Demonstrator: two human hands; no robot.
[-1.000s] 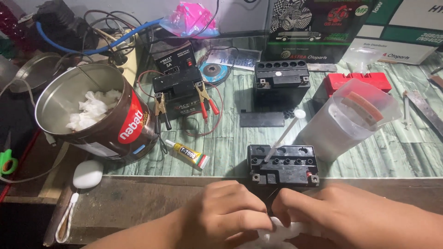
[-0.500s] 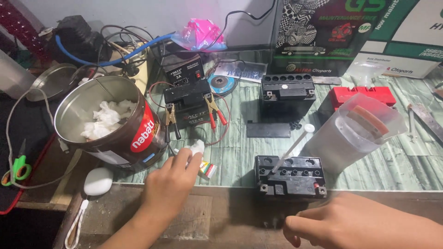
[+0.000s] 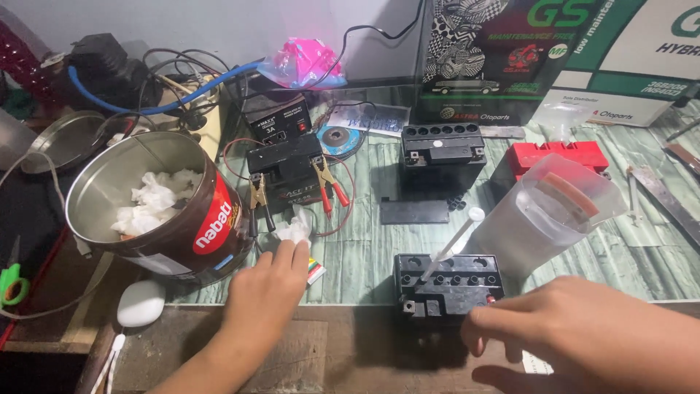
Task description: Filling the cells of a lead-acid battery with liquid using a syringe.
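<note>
My left hand point(image 3: 268, 286) reaches forward at the table's front left, its fingertips pinching a crumpled white tissue point(image 3: 294, 229) just right of a large open tin point(image 3: 191, 232). More white tissue point(image 3: 153, 198) lies inside the tin. My right hand point(image 3: 583, 337) hovers low at the front right with loosely spread fingers, holding nothing, beside a small black battery point(image 3: 446, 286). A white plastic dropper point(image 3: 453, 242) stands tilted in one of the battery's top holes.
A translucent plastic jug point(image 3: 543, 213) leans behind the front battery. Further back are a second open battery point(image 3: 442, 152), a battery with red and black clamps point(image 3: 286, 172), a red cap strip point(image 3: 558, 155), cardboard boxes point(image 3: 510, 58), tangled cables and a small glue tube point(image 3: 315, 271).
My left hand left the front battery and moved left and forward to the tin, carrying the tissue. My right hand drew back to the right of the battery.
</note>
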